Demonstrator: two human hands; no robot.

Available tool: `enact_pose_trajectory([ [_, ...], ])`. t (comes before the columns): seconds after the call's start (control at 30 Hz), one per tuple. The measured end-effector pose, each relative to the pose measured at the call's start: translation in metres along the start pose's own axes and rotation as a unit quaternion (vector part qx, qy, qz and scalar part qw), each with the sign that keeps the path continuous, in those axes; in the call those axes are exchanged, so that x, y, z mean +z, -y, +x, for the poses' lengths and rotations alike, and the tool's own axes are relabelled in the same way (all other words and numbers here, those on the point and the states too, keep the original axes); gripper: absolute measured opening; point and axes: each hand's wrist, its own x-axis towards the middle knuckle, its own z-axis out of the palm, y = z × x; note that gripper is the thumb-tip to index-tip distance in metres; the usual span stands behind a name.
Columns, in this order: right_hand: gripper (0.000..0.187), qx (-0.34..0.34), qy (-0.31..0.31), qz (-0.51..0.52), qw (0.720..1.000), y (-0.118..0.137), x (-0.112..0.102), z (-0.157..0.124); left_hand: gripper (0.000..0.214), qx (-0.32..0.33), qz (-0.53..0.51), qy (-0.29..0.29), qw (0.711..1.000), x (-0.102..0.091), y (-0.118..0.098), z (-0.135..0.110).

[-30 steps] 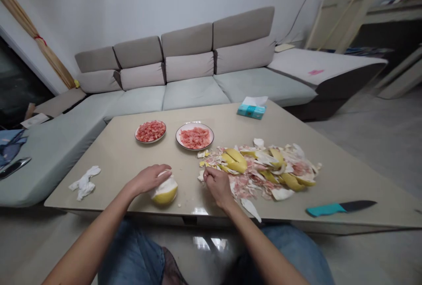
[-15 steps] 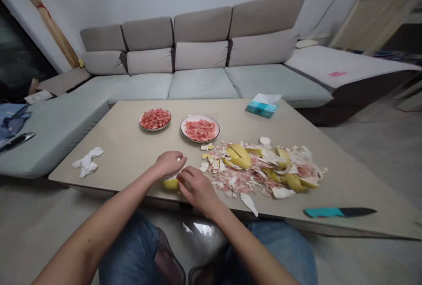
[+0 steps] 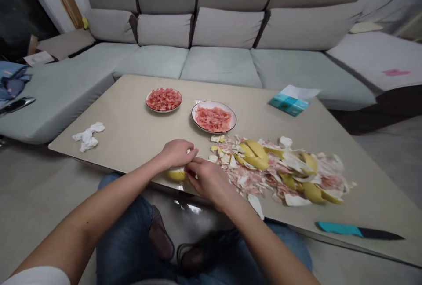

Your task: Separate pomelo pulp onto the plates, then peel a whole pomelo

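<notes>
A piece of pomelo with yellow rind (image 3: 176, 174) rests near the front edge of the beige table (image 3: 132, 126). My left hand (image 3: 176, 153) lies curled over its top, gripping it. My right hand (image 3: 206, 179) is closed on the fruit's right side, fingertips meeting the left hand's. Most of the fruit is hidden under both hands. Just to the right spreads a heap of yellow and white peel scraps (image 3: 277, 168).
Two plates of pink pomelo flesh (image 3: 164, 100) (image 3: 213, 117) stand mid-table. A crumpled tissue (image 3: 88, 136) lies at the left, a teal tissue pack (image 3: 292, 100) at the back right, a teal-handled knife (image 3: 358, 231) at the front right. A grey sofa (image 3: 217, 52) wraps behind.
My right hand has left the peel heap and come onto the pomelo beside the left hand. The camera has tilted down and moved closer.
</notes>
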Motion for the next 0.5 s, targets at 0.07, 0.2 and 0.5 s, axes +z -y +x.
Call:
enact_pose_trajectory([
  [0.07, 0.014, 0.006, 0.003, -0.038, 0.999, 0.004, -0.001, 0.002, 0.042, 0.003, -0.001, 0.002, 1.0, -0.001, 0.001, 0.001],
  [0.2, 0.016, 0.019, 0.003, -0.111, 0.994, 0.012, 0.003, 0.003, 0.045, 0.004, -0.007, 0.003, 1.0, -0.002, 0.003, 0.001],
  [0.5, 0.01, -0.007, -0.112, -0.172, 0.979, 0.011, 0.029, -0.005, 0.047, -0.003, -0.015, -0.008, 1.0, 0.0, 0.002, -0.005],
])
